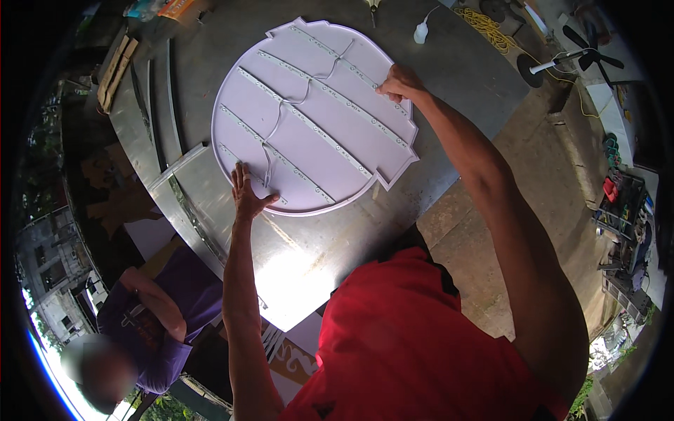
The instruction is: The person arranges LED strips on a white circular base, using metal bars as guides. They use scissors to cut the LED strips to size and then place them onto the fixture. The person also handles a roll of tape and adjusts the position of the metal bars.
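Note:
A round, pale lilac panel (309, 140) with a raised rim and notched edges lies flat on the metal table. Several LED strips run slantwise across it, joined by thin grey wires (282, 116). At the panel's near left, my left hand (247, 195) rests with thumb and fingers spread, touching the short near-left LED strip (232, 154) and the rim. My right hand (401, 84) reaches over the right rim. Its fingers are bent together at the far-right LED strip (354, 70); just what they pinch is partly hidden.
Metal bars (173, 98) lie along the left of the sheet-metal table (463, 91). A white bulb-like object (420, 33) and a yellow cord (484, 28) lie at the back right, near a black fan (591, 50). A person in purple (158, 309) sits at the lower left.

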`<state>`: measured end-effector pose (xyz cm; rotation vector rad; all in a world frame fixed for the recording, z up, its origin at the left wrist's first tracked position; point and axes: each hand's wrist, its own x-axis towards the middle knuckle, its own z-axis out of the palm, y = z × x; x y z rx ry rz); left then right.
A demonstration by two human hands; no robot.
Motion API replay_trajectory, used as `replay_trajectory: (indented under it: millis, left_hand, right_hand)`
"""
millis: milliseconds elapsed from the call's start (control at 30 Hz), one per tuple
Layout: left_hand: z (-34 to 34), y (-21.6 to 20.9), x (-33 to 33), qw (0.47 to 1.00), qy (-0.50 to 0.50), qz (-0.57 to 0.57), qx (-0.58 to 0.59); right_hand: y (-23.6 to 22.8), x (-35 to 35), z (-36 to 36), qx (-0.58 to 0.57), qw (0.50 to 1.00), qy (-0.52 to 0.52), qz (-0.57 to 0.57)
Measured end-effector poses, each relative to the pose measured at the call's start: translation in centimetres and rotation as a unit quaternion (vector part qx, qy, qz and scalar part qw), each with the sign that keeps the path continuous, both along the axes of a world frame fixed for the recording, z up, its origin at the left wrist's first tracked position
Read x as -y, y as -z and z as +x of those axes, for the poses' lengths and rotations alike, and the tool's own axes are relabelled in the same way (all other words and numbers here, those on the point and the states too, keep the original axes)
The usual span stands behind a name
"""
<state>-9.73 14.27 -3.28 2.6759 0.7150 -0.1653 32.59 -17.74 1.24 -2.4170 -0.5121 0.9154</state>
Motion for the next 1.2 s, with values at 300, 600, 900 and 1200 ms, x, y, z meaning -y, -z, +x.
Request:
replay_trajectory:
  millis: [300, 600, 900, 1200]
  left_hand:
    - [0.1, -0.2, 0.3, 1.0, -0.012, 0.006, -0.015]
    - [0.6, -1.0, 0.9, 0.999, -0.021, 0.024, -0.02]
    - [0.3, 0.1, 0.7, 0.999, -0.024, 0.021, -0.015]
    - [0.1, -0.1, 0.6, 0.998, -0.051, 0.013, -0.031]
  right_hand:
    - [0.2, -0.6, -0.1, 0.04, 0.998, -0.02, -0.033]
    - [2.9, 0.8, -3.4, 0.263, 0.965, 0.013, -0.007]
    - [4.3, 1.2, -4.8, 0.338, 0.939, 0.022, 0.056]
    - [2.6, 0.2, -5.0, 0.323, 0.946, 0.011, -0.021]
